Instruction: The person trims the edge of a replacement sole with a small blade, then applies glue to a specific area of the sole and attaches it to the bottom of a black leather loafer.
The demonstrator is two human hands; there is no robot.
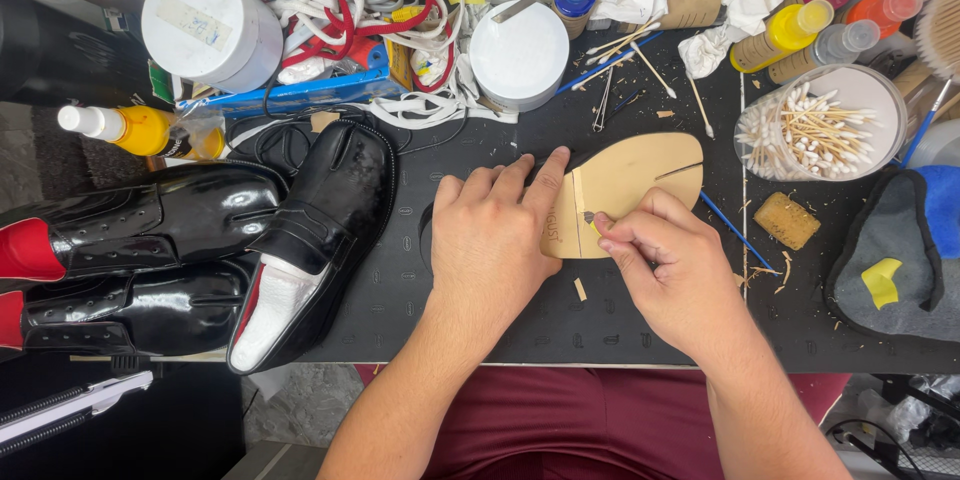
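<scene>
The left hand (490,240) lies flat and open on the tan sole piece (625,190), pinning it to the tabletop (500,330), while the right hand (665,265) pinches a small tool (mostly hidden) at its edge; steady downward pressure and short strokes would suit.

Black work mat (480,310) on bench: tan split-toe insole (630,185) at centre, black split-toe shoes (310,240) left edge, cotton-swab tub (815,125) right.

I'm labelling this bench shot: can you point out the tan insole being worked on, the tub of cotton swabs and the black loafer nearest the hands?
tan insole (640,175): head view, bare forepart beside the toe notch.
tub of cotton swabs (885,90): head view, right rim.
black loafer (345,185): head view, glossy vamp.
</scene>
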